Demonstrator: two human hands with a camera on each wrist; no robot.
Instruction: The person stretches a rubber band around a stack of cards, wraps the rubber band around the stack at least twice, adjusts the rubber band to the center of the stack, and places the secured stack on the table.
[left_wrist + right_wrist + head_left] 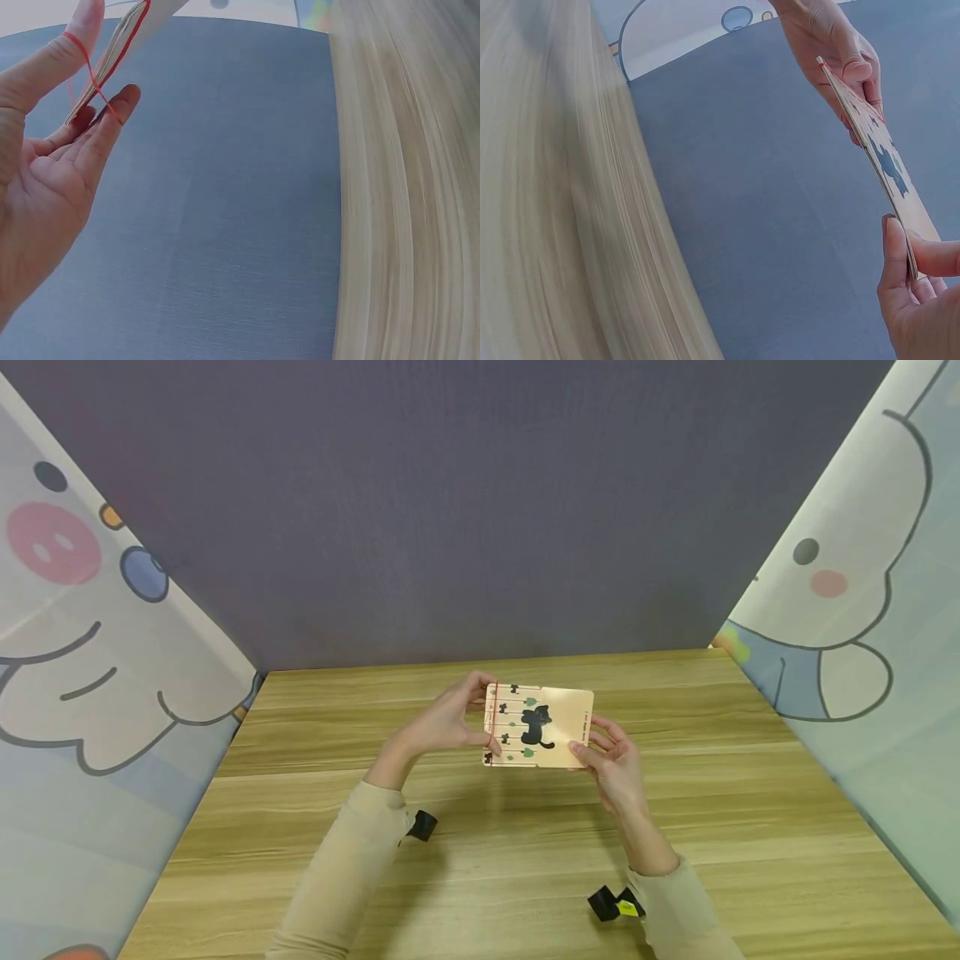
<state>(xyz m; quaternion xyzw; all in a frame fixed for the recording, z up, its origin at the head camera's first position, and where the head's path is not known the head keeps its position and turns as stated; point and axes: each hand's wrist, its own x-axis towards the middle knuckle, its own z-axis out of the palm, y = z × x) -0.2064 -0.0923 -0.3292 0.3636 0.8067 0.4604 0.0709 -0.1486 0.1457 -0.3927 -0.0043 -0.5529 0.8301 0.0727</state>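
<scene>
A small cream notebook with a black cat and green leaves on its cover is held up above the table. The left hand straddles its left end, thumb in front and fingers behind. A thin red elastic band runs across the cover near that end. In the left wrist view, the red band loops round the thumb and a finger and crosses between them at the notebook's edge. At the lower right corner, the right hand pinches the notebook, its thumb on the cover and its fingers behind.
Below lies a wood-grain table. One black block is beside the left sleeve; black blocks with a yellow label sit by the right sleeve. A grey panel stands behind, with cartoon-printed walls at both sides.
</scene>
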